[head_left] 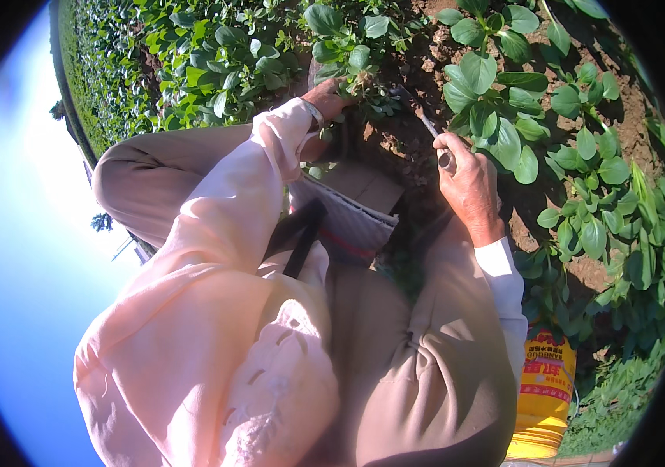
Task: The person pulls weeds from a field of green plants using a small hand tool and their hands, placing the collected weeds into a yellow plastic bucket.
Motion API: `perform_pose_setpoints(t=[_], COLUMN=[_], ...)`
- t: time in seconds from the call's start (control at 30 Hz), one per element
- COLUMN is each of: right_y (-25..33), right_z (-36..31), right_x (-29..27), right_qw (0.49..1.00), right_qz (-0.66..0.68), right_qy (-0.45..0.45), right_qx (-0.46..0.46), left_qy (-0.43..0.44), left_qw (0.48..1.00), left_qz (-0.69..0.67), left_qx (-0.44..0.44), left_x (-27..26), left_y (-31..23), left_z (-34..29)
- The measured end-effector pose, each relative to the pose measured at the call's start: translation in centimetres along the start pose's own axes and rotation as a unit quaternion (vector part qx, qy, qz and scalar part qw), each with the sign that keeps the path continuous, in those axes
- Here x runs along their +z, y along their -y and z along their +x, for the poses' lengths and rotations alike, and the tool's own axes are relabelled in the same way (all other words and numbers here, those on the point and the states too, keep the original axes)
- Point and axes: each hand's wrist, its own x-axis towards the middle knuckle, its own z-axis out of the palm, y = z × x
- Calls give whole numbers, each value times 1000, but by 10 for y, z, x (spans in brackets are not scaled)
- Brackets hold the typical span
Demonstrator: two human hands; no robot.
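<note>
My right hand (469, 183) is closed round the handle of a small hand tool with a thin metal shaft (427, 121). Its far end reaches down to the brown soil, and the leaves there make the shape of its blade hard to see. Just left of it, my left hand (326, 100) is closed at a tuft of small-leaved weeds (364, 86); its fingertips are partly hidden. Broad-leaved green plants (476, 74) grow close to the tool on the right. More leafy plants (227, 66) stand beyond my left hand.
Between my bent knees is a striped fabric piece (348, 222) with a dark strap (301, 237). A yellow printed bucket (543, 389) stands at my lower right, beside plants. Bare crumbly soil (426, 50) shows between the rows.
</note>
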Motion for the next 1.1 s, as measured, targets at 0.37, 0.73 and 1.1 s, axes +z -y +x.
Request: perform_pose_setpoints(t=[0.37, 0.73, 1.1], right_y=[10, 8, 25], right_z=[19, 71, 6], right_x=[5, 28, -20], right_qw=[999, 998, 994], right_qz=[-13, 12, 11], right_qy=[-38, -49, -91], right_qx=[0, -29, 52], left_qy=[-105, -67, -29], left_qw=[954, 948, 915], left_qz=[50, 73, 282], left_qx=[275, 304, 285], left_x=[8, 19, 29], left_y=[40, 8, 6], left_z=[23, 9, 9])
